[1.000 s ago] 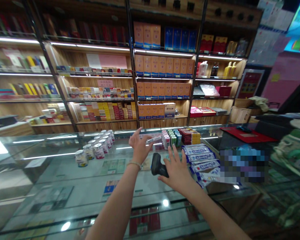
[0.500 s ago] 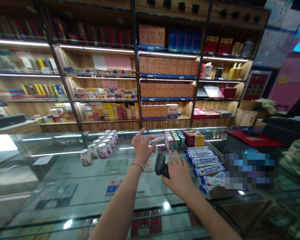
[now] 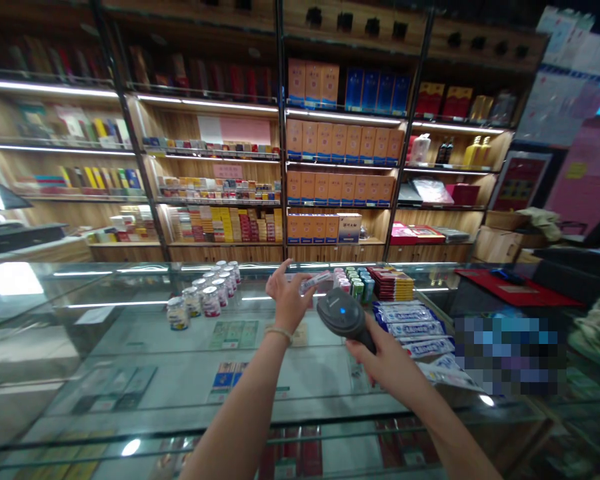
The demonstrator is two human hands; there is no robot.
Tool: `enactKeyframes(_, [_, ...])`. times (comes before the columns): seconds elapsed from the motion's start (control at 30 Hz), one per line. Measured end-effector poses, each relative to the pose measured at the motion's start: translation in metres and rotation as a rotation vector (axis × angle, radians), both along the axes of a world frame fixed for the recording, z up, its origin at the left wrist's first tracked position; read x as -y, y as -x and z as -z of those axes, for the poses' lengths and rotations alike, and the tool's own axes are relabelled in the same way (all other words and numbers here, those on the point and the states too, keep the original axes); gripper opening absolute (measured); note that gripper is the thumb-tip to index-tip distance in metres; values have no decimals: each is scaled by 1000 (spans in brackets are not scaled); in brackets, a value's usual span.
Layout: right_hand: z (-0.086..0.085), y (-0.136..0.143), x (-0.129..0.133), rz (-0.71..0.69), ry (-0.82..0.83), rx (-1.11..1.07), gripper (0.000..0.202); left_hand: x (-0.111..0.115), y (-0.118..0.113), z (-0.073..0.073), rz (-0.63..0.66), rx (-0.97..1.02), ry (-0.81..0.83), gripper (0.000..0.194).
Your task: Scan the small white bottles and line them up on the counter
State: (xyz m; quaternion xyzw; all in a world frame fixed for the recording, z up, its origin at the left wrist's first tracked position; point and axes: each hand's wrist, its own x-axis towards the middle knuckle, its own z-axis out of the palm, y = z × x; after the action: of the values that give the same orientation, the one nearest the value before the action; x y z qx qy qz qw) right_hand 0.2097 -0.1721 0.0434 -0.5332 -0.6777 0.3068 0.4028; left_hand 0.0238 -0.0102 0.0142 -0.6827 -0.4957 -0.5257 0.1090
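My left hand (image 3: 289,297) is over the glass counter (image 3: 180,373), its thumb and a finger closed on a small, slim, clear-and-white packet (image 3: 315,283) whose kind I cannot make out. A black barcode scanner (image 3: 343,313) with a blue light on top is wrapped in my right hand (image 3: 385,357). Its head points up and left, close to the packet and apart from it. Past the scanner stand small cans (image 3: 356,283) in pink, green and blue rows. Blue-and-white long packets (image 3: 415,328) lie to the right of my right hand.
Several small jars (image 3: 211,301) stand in rows at the left. A stack of red-and-yellow packs (image 3: 393,285) sits behind the long packets. At the right, a red mat (image 3: 517,288) lies on the counter. Shelves with orange boxes (image 3: 330,140) line the back wall.
My right hand, earlier with fingers spread at the scanner's handle, is now wrapped around it. The scanner has risen and turned towards the packet. My left hand keeps its hold.
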Motion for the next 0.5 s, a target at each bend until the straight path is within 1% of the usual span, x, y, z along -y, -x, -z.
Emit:
enactKeyframes(0.1, [4,5,0,31,-87,-19,46,-1,1,2,4,14,-25,18])
enactKeyframes(0.23, [11,9,-3,79,-133,-3,41,-3,2,2,-10,21,-64,17])
enactKeyframes(0.33, [12,11,-3,143,-157,61,38,-3,2,2,-12,18,-99,14])
enactKeyframes(0.5, [11,15,1,218,-174,149,32,-2,2,1,7,18,-35,19])
